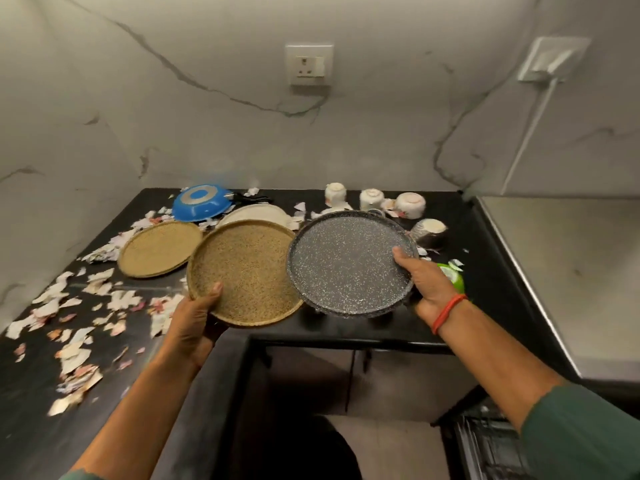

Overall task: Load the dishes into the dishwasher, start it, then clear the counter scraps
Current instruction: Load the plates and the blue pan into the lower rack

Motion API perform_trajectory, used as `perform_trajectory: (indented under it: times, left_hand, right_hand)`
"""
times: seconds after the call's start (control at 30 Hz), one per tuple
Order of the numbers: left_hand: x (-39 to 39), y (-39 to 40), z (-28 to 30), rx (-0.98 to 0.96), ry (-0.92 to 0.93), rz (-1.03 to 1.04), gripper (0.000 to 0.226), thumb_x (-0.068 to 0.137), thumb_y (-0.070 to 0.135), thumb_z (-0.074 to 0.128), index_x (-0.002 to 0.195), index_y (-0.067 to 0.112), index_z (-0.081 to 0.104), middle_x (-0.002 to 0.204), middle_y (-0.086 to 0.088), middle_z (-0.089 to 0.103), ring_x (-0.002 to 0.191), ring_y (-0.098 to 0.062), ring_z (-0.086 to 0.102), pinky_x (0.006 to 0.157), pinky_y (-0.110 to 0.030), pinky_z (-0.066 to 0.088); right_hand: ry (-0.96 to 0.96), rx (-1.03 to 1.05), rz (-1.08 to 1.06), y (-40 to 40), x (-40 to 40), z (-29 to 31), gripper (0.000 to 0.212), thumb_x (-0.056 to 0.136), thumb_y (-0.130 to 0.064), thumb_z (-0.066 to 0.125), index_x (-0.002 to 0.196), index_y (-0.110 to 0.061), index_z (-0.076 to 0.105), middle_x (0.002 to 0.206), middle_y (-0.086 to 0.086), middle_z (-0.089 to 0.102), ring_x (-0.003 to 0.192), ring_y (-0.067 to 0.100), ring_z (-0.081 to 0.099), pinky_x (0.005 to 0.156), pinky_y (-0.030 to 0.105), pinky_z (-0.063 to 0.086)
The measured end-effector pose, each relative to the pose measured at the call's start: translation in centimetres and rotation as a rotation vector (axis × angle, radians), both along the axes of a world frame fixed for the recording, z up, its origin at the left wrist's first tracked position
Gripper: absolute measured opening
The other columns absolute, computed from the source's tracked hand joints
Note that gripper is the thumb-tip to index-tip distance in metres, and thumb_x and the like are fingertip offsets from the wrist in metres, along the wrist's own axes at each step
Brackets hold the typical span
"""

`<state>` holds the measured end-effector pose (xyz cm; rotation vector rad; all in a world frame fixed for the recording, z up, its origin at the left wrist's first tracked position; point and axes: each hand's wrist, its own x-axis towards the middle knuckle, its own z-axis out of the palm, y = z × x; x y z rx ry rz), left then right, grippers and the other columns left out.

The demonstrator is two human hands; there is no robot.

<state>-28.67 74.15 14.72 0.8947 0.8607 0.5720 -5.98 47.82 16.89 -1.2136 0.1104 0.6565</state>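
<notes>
A round tan speckled plate [246, 275] is gripped at its near-left rim by the left hand [194, 315], thumb laid on the upper face, fingers hidden beneath; the grip is closed on it. Directly right of this plate, with rims nearly touching, a round dark grey white-flecked plate [349, 266] is held at its right rim by the right hand [424, 284], thumb on top, so that grip is closed as well. A red thread band [448, 311] is worn on the right wrist. Both plates are raised above the front edge of the black desk [31, 403].

Left of the tan held plate, a second round tan plate [159, 249] lies flat on the desk. Behind the held plate, a cream plate [258, 213] is partly covered, and further back-left a blue pan [202, 202] is turned upside down. Torn pale paper scraps [74, 348] are scattered over the desk left of the held plate. Behind the grey plate, three white cups [372, 199] stand inverted near the marble wall, and a dark ribbed cup [429, 233] lies just right of it. A green object [453, 277] is partly hidden behind the right hand. A dishwasher rack [491, 445] is glimpsed far below right, under the right sleeve
</notes>
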Motion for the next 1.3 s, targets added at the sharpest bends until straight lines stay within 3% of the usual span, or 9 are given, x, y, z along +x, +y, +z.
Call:
perform_trajectory:
  times: [0.13, 0.37, 0.6, 0.73, 0.83, 0.9, 1.0, 1.13, 1.3]
  left_hand:
    - [4.1, -6.5, 1.4, 0.015, 0.002, -0.095, 0.017, 0.101, 0.006, 0.056, 0.115, 0.014, 0.061, 0.116, -0.011, 0.070, 0.096, -0.023, 0.072, 0.068, -0.038, 0.065]
    - [11.1, -19.4, 2.0, 0.047, 0.009, -0.318, 0.032, 0.102, 0.010, 0.054, 0.134, 0.015, 0.053, 0.124, -0.009, 0.067, 0.109, -0.026, 0.066, 0.073, -0.037, 0.064]
    - [16.7, -30.5, -0.2, 0.099, 0.022, -0.556, 0.032, 0.103, 0.012, 0.053, 0.135, 0.013, 0.054, 0.135, -0.012, 0.063, 0.121, -0.029, 0.063, 0.075, -0.038, 0.065]
    - [18.7, -35.6, -1.4, 0.157, 0.063, -0.691, 0.029, 0.103, 0.016, 0.056, 0.131, 0.018, 0.063, 0.122, -0.006, 0.071, 0.110, -0.025, 0.068, 0.073, -0.045, 0.064]
    - [20.1, -38.8, -2.5, 0.193, 0.086, -0.805, 0.020, 0.103, 0.018, 0.057, 0.111, 0.024, 0.074, 0.113, 0.000, 0.076, 0.113, -0.026, 0.068, 0.088, -0.050, 0.060]
    - [20.8, -40.8, -3.6, 0.203, 0.095, -0.878, 0.024, 0.102, 0.019, 0.058, 0.124, 0.019, 0.067, 0.121, -0.003, 0.074, 0.116, -0.026, 0.068, 0.084, -0.042, 0.063]
    - [21.4, -43.2, -5.3, 0.220, 0.080, -1.029, 0.035, 0.103, 0.021, 0.058, 0.137, 0.014, 0.059, 0.123, -0.004, 0.074, 0.110, -0.022, 0.072, 0.075, -0.035, 0.063]
    - [21.7, -46.0, -7.6, 0.265, 0.111, -1.219, 0.024, 0.104, 0.018, 0.055, 0.126, 0.015, 0.062, 0.116, -0.004, 0.075, 0.105, -0.024, 0.073, 0.073, -0.036, 0.063]
    - [22.5, -49.7, -10.9, 0.234, 0.221, -1.298, 0.019, 0.105, 0.015, 0.054, 0.118, 0.023, 0.065, 0.114, 0.003, 0.075, 0.104, -0.014, 0.072, 0.078, -0.032, 0.060]
  right_hand:
    - [0.049, 0.023, -0.032, -9.0, 1.9, 0.5, 0.038, 0.089, -0.013, 0.071, 0.124, 0.000, 0.066, 0.116, 0.019, 0.071, 0.105, 0.031, 0.070, 0.079, 0.040, 0.062]
    - [0.094, 0.064, -0.182, -26.1, 3.1, -1.0, 0.049, 0.081, -0.016, 0.076, 0.126, 0.000, 0.064, 0.120, 0.018, 0.070, 0.114, 0.033, 0.067, 0.103, 0.050, 0.050]
    - [0.098, 0.065, -0.457, -41.6, 1.3, -2.4, 0.045, 0.090, -0.017, 0.071, 0.130, 0.001, 0.061, 0.123, 0.018, 0.069, 0.113, 0.030, 0.068, 0.097, 0.044, 0.055]
    - [0.118, 0.076, -0.633, -47.9, -1.2, -3.5, 0.037, 0.092, -0.015, 0.067, 0.127, -0.003, 0.063, 0.120, 0.015, 0.071, 0.110, 0.027, 0.069, 0.083, 0.037, 0.061]
    - [0.132, 0.061, -0.745, -50.8, -3.4, -4.5, 0.031, 0.095, -0.013, 0.064, 0.125, -0.005, 0.063, 0.115, 0.011, 0.073, 0.104, 0.024, 0.071, 0.081, 0.036, 0.062]
    - [0.143, 0.049, -0.821, -52.3, -4.8, -4.9, 0.026, 0.096, -0.012, 0.062, 0.121, -0.005, 0.064, 0.107, 0.009, 0.075, 0.095, 0.021, 0.074, 0.074, 0.034, 0.062]
    - [0.167, 0.020, -0.907, -54.2, -6.7, -6.6, 0.029, 0.098, -0.012, 0.060, 0.126, -0.005, 0.062, 0.117, 0.012, 0.072, 0.102, 0.024, 0.072, 0.077, 0.036, 0.062]
    - [0.236, -0.073, -1.035, -56.6, -8.9, -9.7, 0.035, 0.097, -0.012, 0.060, 0.132, -0.006, 0.059, 0.128, 0.013, 0.067, 0.114, 0.024, 0.067, 0.091, 0.037, 0.058]
    - [0.283, -0.197, -1.153, -58.5, -11.6, -13.1, 0.022, 0.099, -0.013, 0.057, 0.119, -0.011, 0.066, 0.121, 0.008, 0.071, 0.107, 0.021, 0.070, 0.078, 0.031, 0.061]
